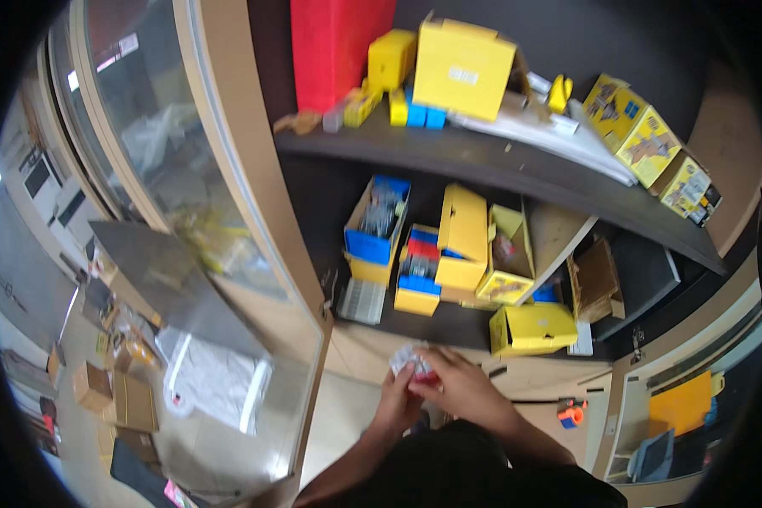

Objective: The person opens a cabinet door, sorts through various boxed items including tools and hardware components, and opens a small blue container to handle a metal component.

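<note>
In front of the open cabinet, both my hands are closed around a small crinkled clear plastic packet (pixel 406 358) with something red in it. My left hand (pixel 398 400) grips its left side, thumb up along it. From the right, my right hand (pixel 464 388) curls its fingers over the top and side. What the red content is, I cannot make out. Just beyond my hands is the lower shelf, with blue-and-yellow boxes (pixel 372 240) of small parts, an open yellow-orange box (pixel 461 237) and a yellow carton (pixel 533 328) at the front edge.
The dark upper shelf (pixel 483 161) juts out above, holding yellow cartons (pixel 464 68) and a red box (pixel 334 55). A glass-panelled door (pixel 216 161) stands open at left. An open brown box (pixel 595 282) is at right. A silvery wrapped package (pixel 216 377) lies on the floor.
</note>
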The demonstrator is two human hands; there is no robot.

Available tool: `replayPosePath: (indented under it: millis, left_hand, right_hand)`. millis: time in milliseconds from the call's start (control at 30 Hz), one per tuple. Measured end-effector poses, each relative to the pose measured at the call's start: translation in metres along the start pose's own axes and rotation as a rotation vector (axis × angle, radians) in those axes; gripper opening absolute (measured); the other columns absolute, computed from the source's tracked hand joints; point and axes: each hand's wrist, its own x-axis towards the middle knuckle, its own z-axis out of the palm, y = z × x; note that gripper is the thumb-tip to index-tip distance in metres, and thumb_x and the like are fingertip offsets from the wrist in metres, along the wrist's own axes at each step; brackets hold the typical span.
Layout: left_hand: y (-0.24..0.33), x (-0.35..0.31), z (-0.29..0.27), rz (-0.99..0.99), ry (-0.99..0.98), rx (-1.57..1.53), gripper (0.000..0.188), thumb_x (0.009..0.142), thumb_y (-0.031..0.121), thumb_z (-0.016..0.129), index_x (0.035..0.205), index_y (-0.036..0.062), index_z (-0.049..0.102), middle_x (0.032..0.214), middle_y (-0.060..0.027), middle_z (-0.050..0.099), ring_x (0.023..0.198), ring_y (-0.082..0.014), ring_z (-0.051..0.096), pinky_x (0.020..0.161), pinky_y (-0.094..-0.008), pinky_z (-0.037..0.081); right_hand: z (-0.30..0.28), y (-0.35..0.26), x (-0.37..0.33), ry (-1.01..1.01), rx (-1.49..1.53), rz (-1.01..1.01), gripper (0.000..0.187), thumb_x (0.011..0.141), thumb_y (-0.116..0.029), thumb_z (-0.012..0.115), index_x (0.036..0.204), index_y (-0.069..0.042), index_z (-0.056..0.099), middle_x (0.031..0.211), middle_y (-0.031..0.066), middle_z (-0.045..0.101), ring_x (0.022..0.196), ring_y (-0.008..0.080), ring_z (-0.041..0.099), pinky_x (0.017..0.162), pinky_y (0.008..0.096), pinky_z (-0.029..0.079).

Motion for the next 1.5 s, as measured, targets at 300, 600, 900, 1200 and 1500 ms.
replayPosePath:
  millis: [300,600,900,1200,1500]
  left_hand:
    - [0.003,0.004,-0.003,0.001,0.011,0.032,0.054,0.114,0.04,0.061,0.151,0.0038,0.049,0.142,-0.0155,0.066,0.132,-0.033,0.066,0.118,-0.0566,0.054]
    - [-0.005,-0.003,0.0,-0.043,-0.007,0.059,0.056,0.114,0.04,0.06,0.152,0.0018,0.047,0.141,-0.0186,0.065,0.134,-0.0366,0.065,0.119,-0.0597,0.053]
    - [-0.001,-0.001,-0.009,0.004,-0.053,0.023,0.059,0.114,0.048,0.057,0.153,0.0049,0.047,0.141,-0.0181,0.066,0.133,-0.0366,0.065,0.121,-0.0615,0.051]
    - [-0.001,-0.001,0.007,-0.041,-0.044,0.048,0.067,0.114,0.057,0.052,0.159,0.0074,0.046,0.147,-0.0172,0.064,0.138,-0.0367,0.063,0.12,-0.0603,0.051]
    - [-0.003,-0.004,0.011,-0.046,-0.04,0.094,0.071,0.109,0.06,0.057,0.159,0.012,0.048,0.149,-0.015,0.063,0.139,-0.0361,0.063,0.118,-0.06,0.052]
  right_hand:
    - [-0.025,0.015,0.017,0.335,-0.122,0.007,0.059,0.098,-0.04,0.08,0.148,-0.012,0.066,0.144,0.0186,0.068,0.134,0.0426,0.064,0.11,0.0495,0.055]
    - [-0.081,0.042,0.055,0.674,-0.047,-0.096,0.057,0.101,-0.014,0.074,0.153,0.002,0.056,0.16,0.0289,0.053,0.149,0.0486,0.052,0.123,0.0514,0.045]
    - [-0.107,0.073,0.039,0.793,-0.134,0.07,0.065,0.099,-0.01,0.075,0.158,0.003,0.05,0.168,0.0326,0.043,0.154,0.0519,0.045,0.127,0.051,0.041]
    - [-0.107,0.085,0.017,0.85,-0.106,0.032,0.068,0.098,-0.002,0.071,0.161,0.005,0.046,0.165,0.029,0.05,0.151,0.0474,0.051,0.123,0.0484,0.046]
    - [-0.111,0.113,0.007,0.794,-0.303,0.0,0.079,0.087,0.005,0.069,0.162,-0.005,0.051,0.165,0.0137,0.055,0.116,0.0374,0.069,0.102,0.0466,0.057]
